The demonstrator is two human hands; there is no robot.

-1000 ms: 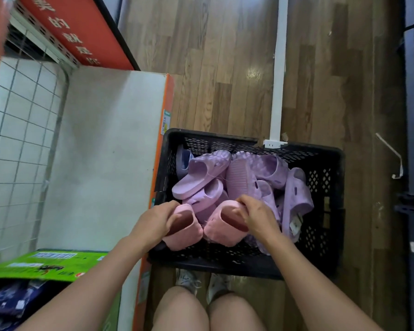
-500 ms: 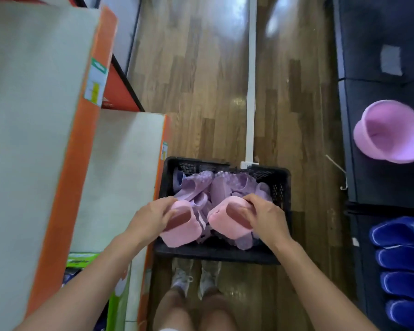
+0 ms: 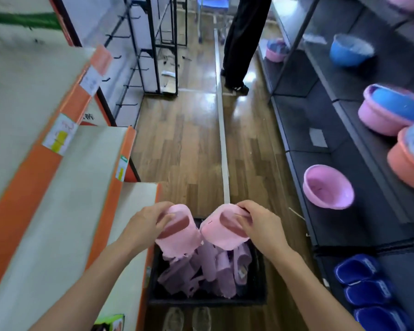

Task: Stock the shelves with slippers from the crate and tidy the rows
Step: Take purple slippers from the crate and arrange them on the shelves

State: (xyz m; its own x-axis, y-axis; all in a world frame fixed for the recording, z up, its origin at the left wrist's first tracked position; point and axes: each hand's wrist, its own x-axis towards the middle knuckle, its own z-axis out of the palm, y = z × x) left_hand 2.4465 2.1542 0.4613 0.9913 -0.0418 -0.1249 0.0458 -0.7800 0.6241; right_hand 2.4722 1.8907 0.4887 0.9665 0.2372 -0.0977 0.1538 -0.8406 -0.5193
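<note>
Wood-plank flooring runs up the middle of the frame between two shelf runs. At lower centre the left hand [image 3: 145, 222] and right hand [image 3: 261, 222] each have a closed grip on one pink slipper: the left pink slipper [image 3: 177, 231] and the right pink slipper [image 3: 226, 229], raised side by side above the black crate [image 3: 258, 292]. Holding one in each hand probably lets them go onto a shelf as a pair. Lilac slippers [image 3: 208, 268] fill the crate below. Pale, orange-edged shelves [image 3: 120, 168] step down the left; dark shelves on the right carry pink basins [image 3: 328, 187] and blue slippers [image 3: 363, 283]. A standing person's dark trousers [image 3: 240, 41] block the aisle at top centre.
</note>
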